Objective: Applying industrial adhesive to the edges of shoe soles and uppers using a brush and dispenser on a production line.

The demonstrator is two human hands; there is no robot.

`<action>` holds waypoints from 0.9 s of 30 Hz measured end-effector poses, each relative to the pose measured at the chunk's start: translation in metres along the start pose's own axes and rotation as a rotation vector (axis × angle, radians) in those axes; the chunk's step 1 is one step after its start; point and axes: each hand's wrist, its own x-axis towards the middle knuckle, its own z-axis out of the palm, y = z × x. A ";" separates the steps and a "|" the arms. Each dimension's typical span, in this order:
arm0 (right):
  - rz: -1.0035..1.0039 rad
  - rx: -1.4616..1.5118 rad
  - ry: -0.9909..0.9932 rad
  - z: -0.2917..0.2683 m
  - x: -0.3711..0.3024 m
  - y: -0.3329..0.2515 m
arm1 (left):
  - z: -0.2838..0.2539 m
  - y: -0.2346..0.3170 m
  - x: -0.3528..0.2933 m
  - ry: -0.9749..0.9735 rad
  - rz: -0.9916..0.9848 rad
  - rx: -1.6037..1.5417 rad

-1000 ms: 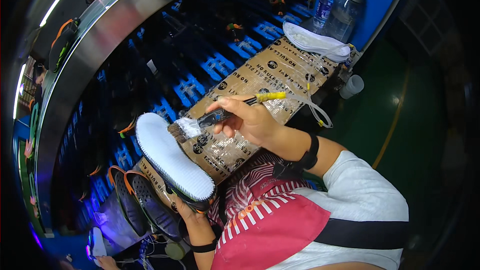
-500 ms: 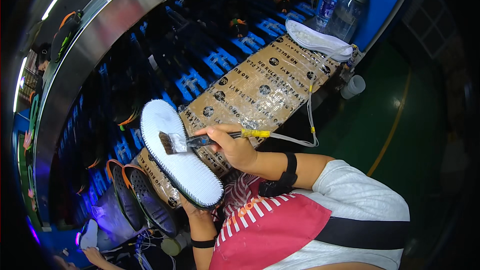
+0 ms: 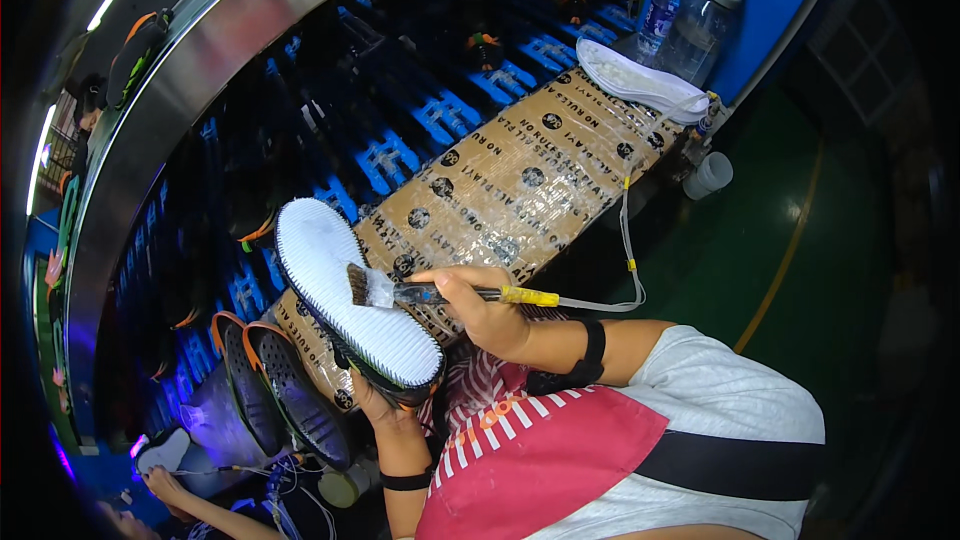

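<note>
I take my bearings from the cardboard point(image 3: 510, 195). The upturned shoe point(image 3: 362, 318) is held over its near left end, white ribbed underside facing up. The left hand point(image 3: 376, 405) clasps the shoe from below at the end nearer the body; most of its fingers are hidden from me. The right hand point(image 3: 485, 315), over the cardboard's near edge, is wrapped around the handle of a brush point(image 3: 428, 293), whose bristles look to be on the underside, about midway along.

The support beneath worries me most: held at one end only, the shoe could tip if I let the brush press hard on the other. Wet bristles carried past the rim could smear the dark side. The tube point(image 3: 602, 307), trailing from the handle off the cardboard's right side, could pull the brush askew if it snags. Swinging the shoe leftward risks knocking the dark clogs point(image 3: 300, 395) beside the cardboard's left end.
</note>
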 end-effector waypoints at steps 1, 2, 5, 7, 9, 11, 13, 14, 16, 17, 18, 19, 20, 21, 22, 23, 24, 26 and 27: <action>0.020 0.020 0.004 0.000 -0.001 0.000 | -0.002 -0.001 0.000 0.023 0.011 -0.004; 0.039 0.040 0.008 0.000 -0.001 0.000 | -0.003 -0.001 0.001 0.013 0.016 0.009; 0.108 0.088 0.021 -0.001 -0.005 -0.001 | -0.008 0.000 0.003 -0.027 -0.014 0.000; 0.126 0.087 0.000 -0.002 -0.009 -0.002 | -0.008 0.003 0.006 -0.189 -0.082 -0.013; 0.113 0.056 -0.046 -0.004 -0.013 -0.001 | -0.004 0.006 0.009 -0.048 0.000 0.089; 0.121 0.063 -0.063 -0.005 -0.012 0.000 | 0.003 0.008 0.011 -0.094 0.084 0.044; 0.279 0.273 -0.093 -0.008 -0.008 0.000 | 0.011 0.010 0.012 -0.237 0.124 0.092; 0.291 0.409 -0.122 -0.011 -0.004 0.000 | 0.015 0.011 0.011 -0.214 0.140 0.116; 0.317 0.643 -0.179 -0.019 0.002 -0.002 | 0.019 0.015 0.007 0.025 0.161 0.248; 0.252 0.608 -0.151 -0.023 0.003 -0.004 | 0.021 0.017 0.006 0.135 0.155 0.298; 0.254 0.592 -0.138 -0.027 0.005 -0.007 | 0.022 0.018 0.005 0.218 0.179 0.300; 0.238 0.565 -0.123 -0.031 0.007 -0.011 | 0.023 0.017 0.006 0.213 0.170 0.179; 0.211 0.536 -0.109 -0.035 0.008 -0.014 | 0.023 0.017 0.006 -0.020 0.153 0.169; 0.208 0.533 -0.144 -0.038 0.010 -0.018 | 0.023 0.017 0.007 -0.194 0.153 0.105; 0.169 0.423 -0.185 -0.040 0.011 -0.021 | 0.024 0.016 0.008 -0.256 0.157 0.094; 0.133 0.313 -0.227 -0.042 0.013 -0.024 | 0.024 0.016 0.007 -0.303 0.181 0.122; 0.099 0.205 -0.271 -0.044 0.014 -0.027 | 0.025 0.015 0.007 -0.380 0.162 0.073; -0.406 -0.122 -0.356 -0.047 0.019 -0.030 | 0.026 0.016 0.003 -0.320 0.167 0.117; -0.571 -0.211 -0.390 -0.046 0.021 -0.030 | 0.026 0.017 0.000 -0.274 0.148 0.090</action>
